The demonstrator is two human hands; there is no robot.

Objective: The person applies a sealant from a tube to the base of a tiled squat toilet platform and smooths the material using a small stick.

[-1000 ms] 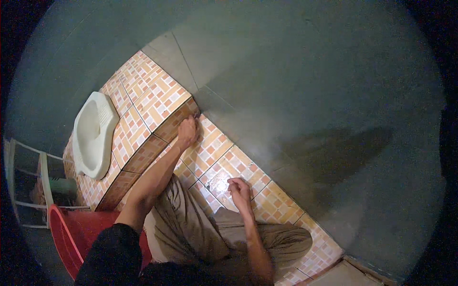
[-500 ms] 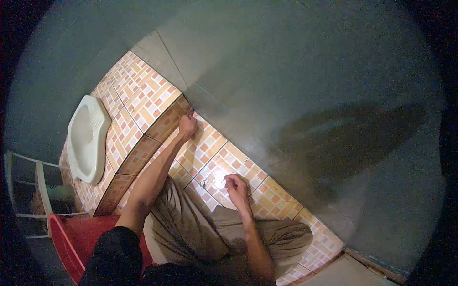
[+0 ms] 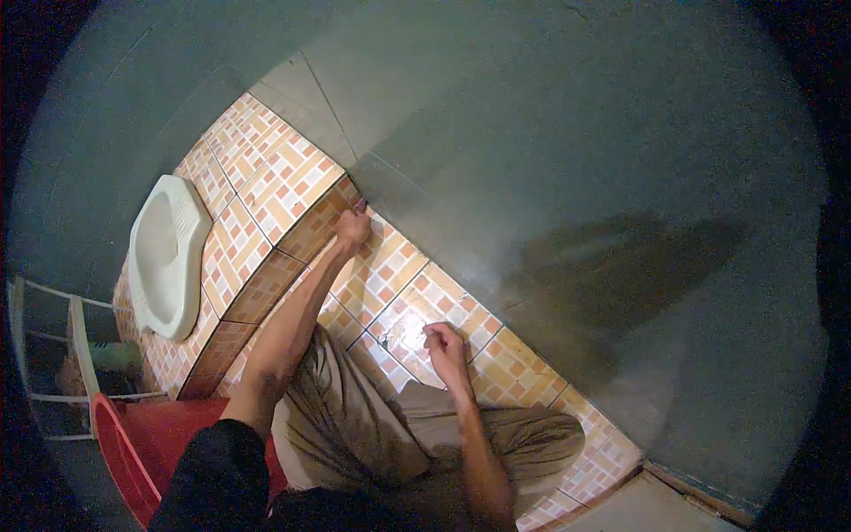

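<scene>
My left hand (image 3: 354,229) reaches forward into the corner where the tiled floor (image 3: 355,282), the raised tiled step (image 3: 257,204) and the grey wall (image 3: 417,191) meet. Its fingers are closed, and a small dark reddish patch shows at their tips; I cannot make out what it is. Nearer to me, my right hand (image 3: 447,348) hovers over or rests on the floor tiles, its fingers curled in. Whether it holds anything is hidden. Small pale bits (image 3: 388,338) lie on the shiny wet-looking tile to its left.
A white squat toilet (image 3: 168,257) is set into the step at left. Beside my left arm stands a red plastic tub (image 3: 160,439), and behind it a white rack (image 3: 80,346). My bent legs (image 3: 355,408) cover part of the floor. A pale ledge (image 3: 651,505) lies at lower right.
The whole view has shifted slightly to the right. Both hands stay at nearly the same spots on the floor, still closed.
</scene>
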